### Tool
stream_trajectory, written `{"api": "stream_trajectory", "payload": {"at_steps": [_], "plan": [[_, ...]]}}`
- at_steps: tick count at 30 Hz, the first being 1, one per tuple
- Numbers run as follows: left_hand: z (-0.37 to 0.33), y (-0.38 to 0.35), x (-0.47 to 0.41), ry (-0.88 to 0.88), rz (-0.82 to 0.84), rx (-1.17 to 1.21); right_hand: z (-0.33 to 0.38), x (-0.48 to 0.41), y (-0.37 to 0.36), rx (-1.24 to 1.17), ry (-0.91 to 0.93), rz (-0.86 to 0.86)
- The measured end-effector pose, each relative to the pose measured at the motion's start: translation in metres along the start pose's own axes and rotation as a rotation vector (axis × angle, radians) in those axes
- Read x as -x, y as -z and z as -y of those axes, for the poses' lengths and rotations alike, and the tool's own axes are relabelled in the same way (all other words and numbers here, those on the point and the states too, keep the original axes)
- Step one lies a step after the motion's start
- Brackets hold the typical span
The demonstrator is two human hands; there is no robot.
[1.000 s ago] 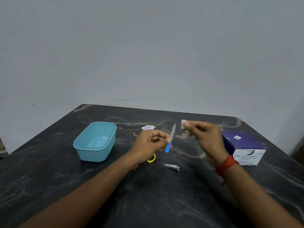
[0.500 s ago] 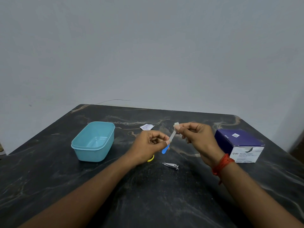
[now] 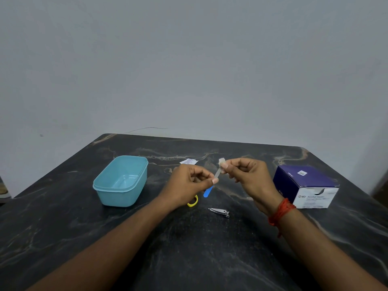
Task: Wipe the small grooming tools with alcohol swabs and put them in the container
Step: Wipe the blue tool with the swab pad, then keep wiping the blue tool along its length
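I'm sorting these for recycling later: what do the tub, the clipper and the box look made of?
Tub: probably plastic. It is an even matte teal with a moulded, stepped rim.
Clipper: metal. It is silver and polished, with bright glints along the lever.
Box: likely cardboard, going by its crisp folded edges and its printed purple and white faces. The finish looks smooth.

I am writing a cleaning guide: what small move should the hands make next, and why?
Probably slide the small white alcohol swab, pinched by the right hand, down the thin nail file with the blue handle toward the left hand that holds it. The swab sits at the file's upper tip, so the blade below it is not yet covered.
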State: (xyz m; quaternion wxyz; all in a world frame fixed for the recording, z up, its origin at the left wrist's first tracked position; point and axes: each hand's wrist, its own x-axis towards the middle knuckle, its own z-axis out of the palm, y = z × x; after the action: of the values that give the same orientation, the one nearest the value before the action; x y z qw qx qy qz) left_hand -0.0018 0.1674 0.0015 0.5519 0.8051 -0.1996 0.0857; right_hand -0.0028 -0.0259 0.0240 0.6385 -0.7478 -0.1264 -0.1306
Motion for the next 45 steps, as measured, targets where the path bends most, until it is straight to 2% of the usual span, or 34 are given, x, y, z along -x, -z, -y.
{"api": "stream_trajectory", "payload": {"at_steps": [4, 8, 10, 12, 15, 17, 20, 23, 25, 31, 39, 45], "plan": [[-0.020, 0.019, -0.002, 0.016, -0.059, -0.091, -0.004, -0.002, 0.002, -0.082, -0.046, -0.069], [-0.050, 0.075, -0.003, -0.068, -0.290, -0.500, -0.007, -0.001, 0.004, -0.144, -0.116, -0.082], [-0.053, 0.108, 0.003, -0.008, -0.423, -0.637, -0.007, 0.000, 0.002, -0.142, -0.137, -0.072], [-0.047, 0.134, 0.010, 0.163, -0.468, -0.755, -0.008, 0.002, -0.001, -0.132, -0.152, -0.053], [-0.034, 0.150, 0.014, 0.426, -0.319, -0.866, -0.009, 0.001, -0.001, -0.154, -0.163, -0.048], [-0.029, 0.150, 0.012, 0.479, -0.250, -0.889, -0.008, 0.001, 0.000, -0.173, -0.157, -0.050], [-0.032, 0.138, 0.012, 0.426, -0.274, -0.910, -0.009, 0.000, 0.003, -0.171, -0.143, -0.057], [-0.040, 0.113, 0.009, 0.239, -0.314, -0.837, -0.013, -0.003, 0.005, -0.171, -0.162, -0.035], [-0.042, 0.090, 0.005, 0.186, -0.235, -0.808, -0.015, -0.004, 0.005, -0.182, -0.176, -0.015], [-0.019, 0.048, 0.001, 0.364, 0.117, -0.994, -0.016, -0.004, 0.006, -0.223, -0.176, 0.007], [-0.015, 0.047, 0.003, 0.451, 0.190, -0.986, -0.014, -0.004, 0.009, -0.348, -0.226, 0.021], [-0.010, 0.051, 0.003, 0.494, 0.209, -0.859, -0.008, -0.001, 0.007, -0.352, -0.244, 0.029]]}}
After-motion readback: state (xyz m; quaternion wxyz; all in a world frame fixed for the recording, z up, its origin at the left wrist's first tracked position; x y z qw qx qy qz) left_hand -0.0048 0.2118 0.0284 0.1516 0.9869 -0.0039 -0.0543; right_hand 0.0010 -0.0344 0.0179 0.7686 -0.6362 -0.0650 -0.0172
